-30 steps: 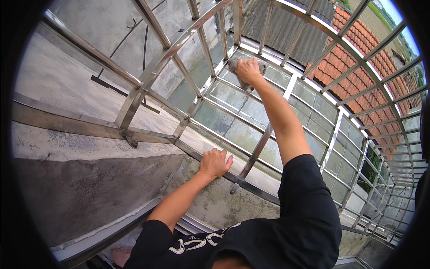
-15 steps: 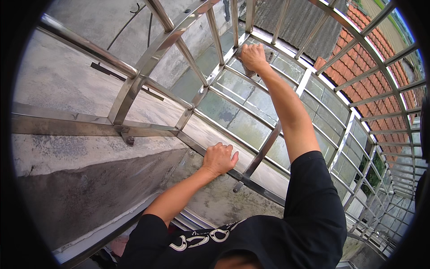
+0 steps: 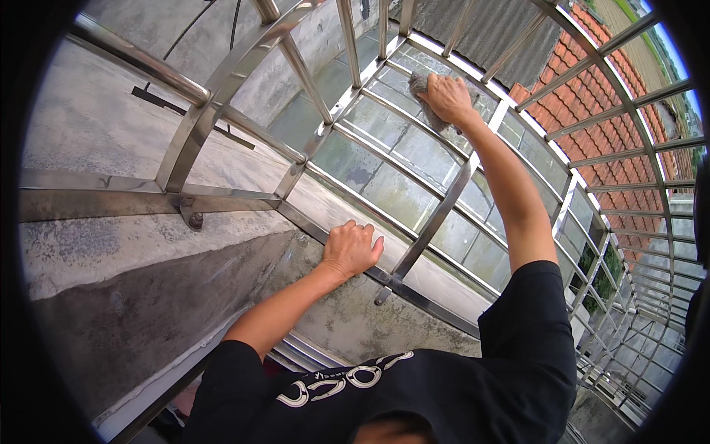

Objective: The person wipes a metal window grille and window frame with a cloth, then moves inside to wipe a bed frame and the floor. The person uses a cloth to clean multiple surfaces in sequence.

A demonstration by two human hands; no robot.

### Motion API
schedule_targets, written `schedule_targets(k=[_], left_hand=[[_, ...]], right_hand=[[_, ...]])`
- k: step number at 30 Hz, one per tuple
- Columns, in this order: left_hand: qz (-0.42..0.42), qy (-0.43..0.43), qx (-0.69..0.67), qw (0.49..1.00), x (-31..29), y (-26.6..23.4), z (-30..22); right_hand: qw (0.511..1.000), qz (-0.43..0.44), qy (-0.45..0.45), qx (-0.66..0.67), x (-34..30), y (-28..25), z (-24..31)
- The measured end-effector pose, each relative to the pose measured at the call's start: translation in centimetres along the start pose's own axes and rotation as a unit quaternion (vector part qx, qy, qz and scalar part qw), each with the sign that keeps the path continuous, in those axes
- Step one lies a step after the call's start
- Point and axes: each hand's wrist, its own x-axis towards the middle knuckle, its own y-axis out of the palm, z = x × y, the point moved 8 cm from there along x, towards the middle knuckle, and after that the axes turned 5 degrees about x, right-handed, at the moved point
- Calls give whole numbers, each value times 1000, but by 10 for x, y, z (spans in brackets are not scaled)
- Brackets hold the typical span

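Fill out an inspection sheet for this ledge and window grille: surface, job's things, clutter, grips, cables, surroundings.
Surface: grey concrete ledge, stained and weathered, darker patch on its lower part.
Job's things: grey rag pressed on the stainless steel grille, over translucent panels below the bars.
Clutter: nothing seen.
Grips: right hand stretched out, holding the rag against the bars; left hand flat on the ledge at the grille's bottom rail, holding nothing.
Cables: dark cable running down the concrete wall at upper left.
Surroundings: red tiled roof and grey corrugated roof beyond the grille.
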Motion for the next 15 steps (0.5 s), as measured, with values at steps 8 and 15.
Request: schedule_targets(k=[8, 15], left_hand=[[-34, 13, -2, 999, 4, 1, 0], [-7, -15, 12, 1000, 1, 5, 7]], right_hand=[[946, -152, 6, 288, 31, -21, -19], [791, -160, 28, 589, -91, -127, -26]])
